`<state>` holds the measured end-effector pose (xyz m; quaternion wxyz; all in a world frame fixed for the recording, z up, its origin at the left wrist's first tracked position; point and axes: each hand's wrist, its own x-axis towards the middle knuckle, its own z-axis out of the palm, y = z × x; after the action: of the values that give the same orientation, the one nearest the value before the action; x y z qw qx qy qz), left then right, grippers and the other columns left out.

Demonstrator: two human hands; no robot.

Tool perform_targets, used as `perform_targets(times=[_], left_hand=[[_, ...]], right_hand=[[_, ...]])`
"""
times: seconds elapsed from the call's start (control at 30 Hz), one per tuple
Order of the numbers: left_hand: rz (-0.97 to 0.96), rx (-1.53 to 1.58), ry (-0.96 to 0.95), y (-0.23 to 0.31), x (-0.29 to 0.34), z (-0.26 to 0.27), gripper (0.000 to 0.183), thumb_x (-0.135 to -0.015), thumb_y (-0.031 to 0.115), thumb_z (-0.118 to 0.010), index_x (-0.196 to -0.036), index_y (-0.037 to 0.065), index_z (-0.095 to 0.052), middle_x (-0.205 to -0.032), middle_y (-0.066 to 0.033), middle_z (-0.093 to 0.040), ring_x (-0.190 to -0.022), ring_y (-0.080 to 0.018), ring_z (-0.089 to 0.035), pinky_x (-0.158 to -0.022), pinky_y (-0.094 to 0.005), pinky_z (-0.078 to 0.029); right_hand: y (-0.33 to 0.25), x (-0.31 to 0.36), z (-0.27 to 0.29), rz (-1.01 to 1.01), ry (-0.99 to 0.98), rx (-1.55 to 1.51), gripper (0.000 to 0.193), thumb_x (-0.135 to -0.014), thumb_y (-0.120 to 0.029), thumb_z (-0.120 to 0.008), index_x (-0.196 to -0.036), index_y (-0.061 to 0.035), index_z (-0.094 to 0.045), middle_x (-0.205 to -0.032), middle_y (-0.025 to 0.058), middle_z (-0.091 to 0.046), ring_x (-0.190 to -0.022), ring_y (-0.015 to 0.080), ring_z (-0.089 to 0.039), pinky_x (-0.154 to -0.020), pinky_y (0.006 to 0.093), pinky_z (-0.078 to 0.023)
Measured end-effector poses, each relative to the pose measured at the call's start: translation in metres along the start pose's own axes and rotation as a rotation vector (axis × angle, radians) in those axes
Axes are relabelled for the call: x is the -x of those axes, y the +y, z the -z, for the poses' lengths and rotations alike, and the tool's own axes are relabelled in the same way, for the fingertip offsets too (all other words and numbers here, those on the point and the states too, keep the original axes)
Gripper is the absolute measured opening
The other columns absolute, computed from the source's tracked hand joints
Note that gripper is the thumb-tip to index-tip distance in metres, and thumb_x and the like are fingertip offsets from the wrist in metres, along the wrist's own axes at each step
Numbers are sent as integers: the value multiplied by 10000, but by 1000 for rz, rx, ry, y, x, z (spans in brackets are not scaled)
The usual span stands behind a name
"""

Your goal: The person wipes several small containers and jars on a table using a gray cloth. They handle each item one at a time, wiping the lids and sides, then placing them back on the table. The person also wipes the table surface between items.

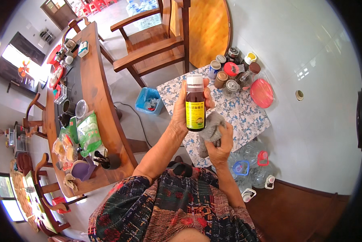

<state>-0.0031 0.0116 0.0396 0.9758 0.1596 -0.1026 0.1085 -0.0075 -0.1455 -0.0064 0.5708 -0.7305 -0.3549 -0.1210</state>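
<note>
Upright in my left hand [179, 111] is a dark brown medicine bottle [195, 97] with a yellow label and a white cap. My fingers wrap round it from behind, and it is held up over a small table. My right hand [222, 143] is closed on a grey cloth [214, 131], just below and to the right of the bottle. Part of the cloth hangs down beneath my fingers. Under both hands lies the blue-and-white flowered tabletop [249, 123].
Jars [231, 87] and a pink-red lid [262, 92] crowd the table's far right. Large plastic water jugs [249, 163] stand to the right. A blue bin [148, 101], a wooden armchair [148, 46] and a long wooden table [96, 80] holding many items lie leftward.
</note>
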Motion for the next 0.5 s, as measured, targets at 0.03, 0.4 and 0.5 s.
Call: perform_targets(times=[0.03, 0.4, 0.5], left_hand=[[0, -15, 9, 1, 0, 0, 550, -955, 523, -343, -1186, 62, -537, -853, -48, -582, -728, -150, -495, -690, -299, -401], [28, -342, 66, -3, 9, -7, 621, -958, 536, -295, -1251, 17, -469, -875, -90, -586, -806, -182, -573, -732, -311, -483], [-29, -429, 137, -2, 14, -5, 596, -971, 507, -295, -1258, 14, -467, -885, -85, -591, -813, -171, -577, -737, -308, -485]], right_hand=[[-3, -2, 2, 34, 12, 4, 564, -605, -26, -759, -1114, -8, -518, -1128, 194, -510, -1001, 333, -553, -814, 379, -470], [-5, -17, 1, 323, 91, 132, 501, -589, 44, -675, -1067, -48, -557, -1078, 210, -520, -891, 368, -559, -735, 415, -484], [-7, -18, 17, 178, -51, 158, 485, -609, 46, -656, -1078, -48, -571, -1078, 189, -532, -894, 365, -567, -745, 402, -487]])
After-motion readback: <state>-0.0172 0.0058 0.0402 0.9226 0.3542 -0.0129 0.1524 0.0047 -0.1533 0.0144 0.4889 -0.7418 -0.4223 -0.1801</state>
